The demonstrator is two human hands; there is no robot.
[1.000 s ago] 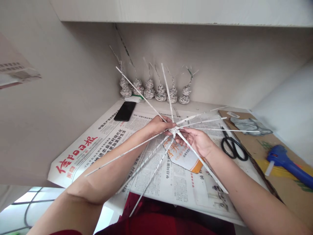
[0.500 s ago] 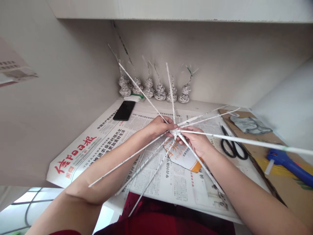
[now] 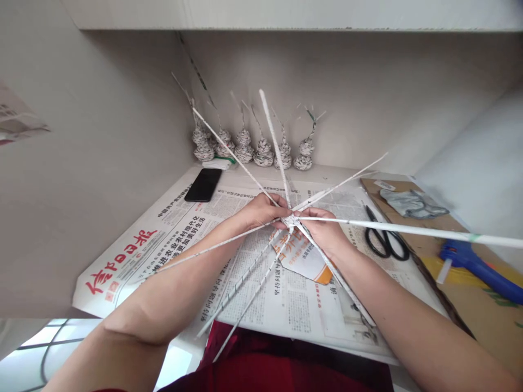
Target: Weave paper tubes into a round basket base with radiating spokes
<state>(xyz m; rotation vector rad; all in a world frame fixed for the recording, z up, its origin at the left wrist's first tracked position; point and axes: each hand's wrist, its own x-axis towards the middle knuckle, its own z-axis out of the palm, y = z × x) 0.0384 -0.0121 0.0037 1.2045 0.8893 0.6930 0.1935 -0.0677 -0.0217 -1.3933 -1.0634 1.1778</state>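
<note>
Between my hands is a small woven hub [image 3: 291, 220] of rolled-paper strips, with several long strips fanning out from it in all directions. My left hand [image 3: 265, 211] pinches the hub from the left, thumb and fingers closed on it. From the right, my right hand [image 3: 321, 226] grips the hub too, its fingers partly hidden behind the strips. One long white paper strip [image 3: 392, 224] runs from the hub off to the right edge. Just below the hub lies a white and orange printed piece [image 3: 304, 258] on the newspaper.
Newspaper sheets [image 3: 122, 267] cover the table. Several woven gourd-shaped pieces [image 3: 263, 152] line the back wall; a black phone [image 3: 203, 185] lies in front. At right are scissors [image 3: 386, 242], a blue glue gun [image 3: 478, 267] and a grey cloth [image 3: 412, 203] on cardboard [image 3: 490, 326].
Both hands keep their hold on the hub. The strips have turned a little: the one pointing to the back leans further left, and the two at back right now nearly overlap.
</note>
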